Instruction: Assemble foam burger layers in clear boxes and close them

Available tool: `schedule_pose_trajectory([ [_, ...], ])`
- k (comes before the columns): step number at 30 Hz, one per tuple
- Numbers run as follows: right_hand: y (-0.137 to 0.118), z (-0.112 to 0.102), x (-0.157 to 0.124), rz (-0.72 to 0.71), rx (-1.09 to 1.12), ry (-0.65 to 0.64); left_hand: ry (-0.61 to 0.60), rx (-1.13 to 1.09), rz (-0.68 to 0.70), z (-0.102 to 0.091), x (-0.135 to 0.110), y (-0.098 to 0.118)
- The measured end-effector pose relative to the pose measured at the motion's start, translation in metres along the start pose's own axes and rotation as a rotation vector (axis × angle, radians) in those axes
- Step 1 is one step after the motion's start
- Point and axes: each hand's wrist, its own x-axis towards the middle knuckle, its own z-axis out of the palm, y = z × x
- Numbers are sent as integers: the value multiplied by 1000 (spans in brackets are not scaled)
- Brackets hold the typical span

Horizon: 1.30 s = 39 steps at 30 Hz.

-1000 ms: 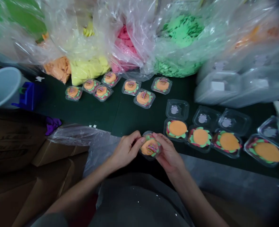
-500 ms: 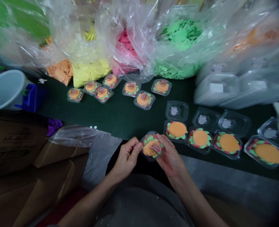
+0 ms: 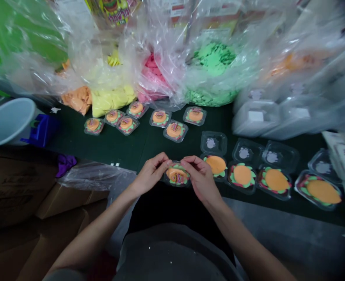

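A closed clear plastic clamshell box (image 3: pixel 177 175) with an orange, green and red burger-shaped filling and a printed label sits at the table's front edge. My left hand (image 3: pixel 154 170) pinches its left far corner between thumb and fingers. On the other side my right hand (image 3: pixel 199 175) grips the right far corner, thumb on the lid. Just right of it stands an open clamshell box (image 3: pixel 216 166) with an orange round on top and its lid folded back. More open filled boxes (image 3: pixel 242 175) continue the row to the right.
Several closed, labelled boxes (image 3: pixel 175 130) lie farther back on the dark green table (image 3: pixel 131 150). Behind them are plastic bags of orange, yellow (image 3: pixel 112 99), pink and green pieces (image 3: pixel 215 62). Stacked empty clamshells (image 3: pixel 256 117) stand back right. A bucket (image 3: pixel 10 121) and blue tape dispenser (image 3: pixel 40 130) are left.
The held box has moved slightly left and away from my body, down to the table edge. My right hand has shifted from the box's side to its far corner.
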Motion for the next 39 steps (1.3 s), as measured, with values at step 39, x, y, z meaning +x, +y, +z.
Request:
schedule_pose_trajectory([
  [39, -32, -2, 28, 136, -476, -505, -138, -215, -117, -17, 4, -5],
])
